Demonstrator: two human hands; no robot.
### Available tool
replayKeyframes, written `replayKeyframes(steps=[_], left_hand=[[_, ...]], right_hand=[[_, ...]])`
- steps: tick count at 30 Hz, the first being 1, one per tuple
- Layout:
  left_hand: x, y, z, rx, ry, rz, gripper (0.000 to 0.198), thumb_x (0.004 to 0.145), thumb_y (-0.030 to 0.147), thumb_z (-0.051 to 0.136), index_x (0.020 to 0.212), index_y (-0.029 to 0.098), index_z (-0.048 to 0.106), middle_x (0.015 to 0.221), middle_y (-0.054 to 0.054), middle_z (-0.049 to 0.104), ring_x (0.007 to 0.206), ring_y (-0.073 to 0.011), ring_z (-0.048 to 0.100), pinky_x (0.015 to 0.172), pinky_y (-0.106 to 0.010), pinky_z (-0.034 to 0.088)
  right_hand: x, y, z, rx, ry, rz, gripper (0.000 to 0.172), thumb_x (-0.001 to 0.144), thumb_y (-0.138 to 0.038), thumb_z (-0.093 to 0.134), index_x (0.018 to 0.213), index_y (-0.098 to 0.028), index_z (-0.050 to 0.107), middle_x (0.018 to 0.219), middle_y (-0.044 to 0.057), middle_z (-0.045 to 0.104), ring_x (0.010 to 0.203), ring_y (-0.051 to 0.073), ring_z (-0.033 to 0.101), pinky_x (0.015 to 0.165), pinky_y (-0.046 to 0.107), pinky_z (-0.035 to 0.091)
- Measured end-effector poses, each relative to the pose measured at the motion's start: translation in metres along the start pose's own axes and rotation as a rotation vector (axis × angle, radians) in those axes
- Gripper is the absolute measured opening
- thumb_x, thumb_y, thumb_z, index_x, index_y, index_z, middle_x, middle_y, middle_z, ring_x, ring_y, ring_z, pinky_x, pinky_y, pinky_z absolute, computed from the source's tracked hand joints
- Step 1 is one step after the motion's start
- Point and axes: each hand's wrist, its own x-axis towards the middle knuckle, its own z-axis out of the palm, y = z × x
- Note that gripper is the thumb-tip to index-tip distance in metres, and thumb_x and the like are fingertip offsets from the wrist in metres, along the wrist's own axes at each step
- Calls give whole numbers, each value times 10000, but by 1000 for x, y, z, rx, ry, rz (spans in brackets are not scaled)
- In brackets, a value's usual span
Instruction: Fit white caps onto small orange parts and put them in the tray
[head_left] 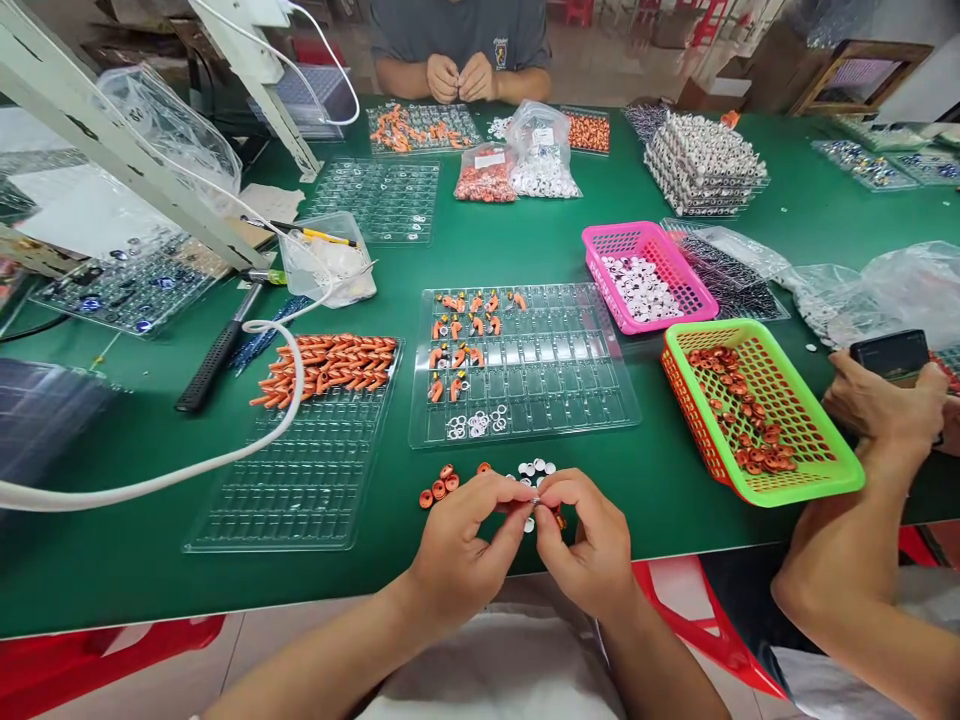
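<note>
In the head view, we see the left hand (472, 530) and the right hand (589, 540) each pinching with thumb and forefinger, both closed on one small piece (535, 501) between their fingertips, above the near part of the green table (510, 250); the fingers hide too much for us to tell its shape. We judge a slip the likeliest trouble: held only at the tips, so slight a piece could spring off and get lost among the loose white discs (536, 468) around the fingertips. The orange cups (439, 488) near the left hand look round enough to roll if a knuckle brushed them, and a neighbour's forearm (855, 540), close by the lime basket (806, 490), might jolt it. As for materials, we take the cups for glossy, hollow plastic and the discs for flat, smooth plastic. Beyond them, the thin transparent tray (555, 385) has ribbed, shallow cells bearing curved orange parts (478, 325) and thin white rings (478, 425); the lime basket is stiff, perforated lattice.
</note>
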Motion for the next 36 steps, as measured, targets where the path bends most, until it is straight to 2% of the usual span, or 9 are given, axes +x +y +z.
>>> replayKeyframes(steps=[4,7,11,19,24,31,36], left_hand=[[1,-1,-4,-182,-66,-210,128,878,160,597,946,161,706,808,-45,759,715,-150,717,678,-238,586],[5,0,-8,-236,-85,-292,114,869,188,612,907,158,715,781,-37,750,684,-139,699,682,-240,587],[10,3,-12,-192,-105,-276,109,850,175,604,844,168,712,768,-28,726,686,-131,665,660,-230,556],[13,6,-12,-65,-132,-268,119,817,165,573,762,164,678,705,-12,692,590,-105,600,586,-212,480],[15,8,-11,26,-126,-278,120,798,155,573,723,173,665,679,6,681,559,-95,578,624,-229,461],[13,3,-14,-38,-196,-248,156,866,159,518,748,177,619,720,0,648,639,-108,561,652,-218,458],[13,1,-15,-76,-255,-202,176,900,170,483,757,172,587,734,-7,616,697,-121,560,669,-225,440]], right_hand=[[1,0,-4,34,-47,96,116,870,-122,531,825,-228,527,741,-7,586,667,141,554,608,265,445],[4,-2,-7,123,-74,213,128,882,-144,515,782,-223,532,700,-15,580,632,135,544,589,256,438],[6,-4,-8,158,-95,278,134,874,-162,520,754,-218,537,679,-15,576,615,133,534,580,254,431],[8,-4,-8,122,-122,270,127,862,-159,519,748,-215,526,664,-19,561,604,126,510,578,248,415],[9,-6,-7,107,-109,275,129,857,-150,514,745,-211,525,658,-23,557,590,120,507,565,239,411],[8,-5,-6,147,-118,316,122,845,-154,537,735,-205,535,672,-17,571,599,121,519,570,239,417],[7,-3,-7,282,-172,424,114,849,-181,560,736,-198,558,681,-11,572,582,124,551,544,239,433]])
